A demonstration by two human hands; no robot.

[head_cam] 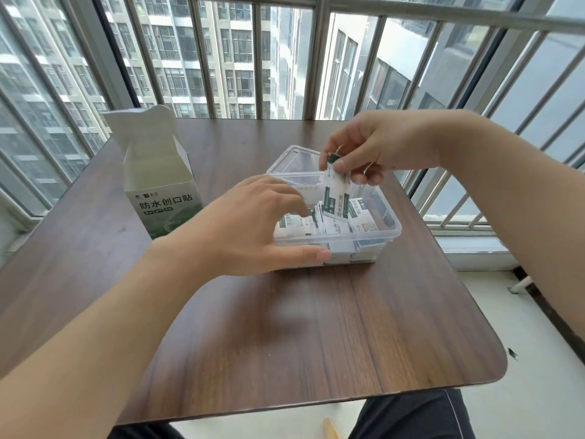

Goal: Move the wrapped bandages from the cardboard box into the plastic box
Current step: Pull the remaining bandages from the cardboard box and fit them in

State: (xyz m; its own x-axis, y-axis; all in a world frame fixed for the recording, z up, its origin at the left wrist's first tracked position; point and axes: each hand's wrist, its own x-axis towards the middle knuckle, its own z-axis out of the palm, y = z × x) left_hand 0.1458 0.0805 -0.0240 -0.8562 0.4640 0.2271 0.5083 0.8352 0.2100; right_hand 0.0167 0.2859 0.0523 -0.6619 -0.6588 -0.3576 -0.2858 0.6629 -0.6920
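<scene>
right grip: right hand point(376, 147) above the far half of the plastic box, thumb and fingers pinching the top edge of a small stack of wrapped bandages point(335, 193).
held stack: hanging straight down from the pinch, long axis near upright, lower end dipping inside the box and at or just above the packets lying there; contact cannot be told.
direction from grip: directly below, so the coming move looks like a short lowering and a release, no sideways travel needed.
left grip: left hand point(253, 223) spread at the near left corner of the box, thumb pressed on the outside of the front wall, fingers reaching over the rim towards the loose packets; holding nothing that can be seen.
nearer hand: right, already carrying; left only steadying or tidying.
plastic box point(384, 236): clear, on the desk point(285, 327), floor covered with loose bandage packets point(361, 221) lying flat at mixed angles; clear lid point(292, 158) just behind it.
cardboard box point(161, 185): upright to the left, top flaps open, well apart from both hands; contents hidden.
risk: stack fanning out or tipping against the wall on release.
</scene>
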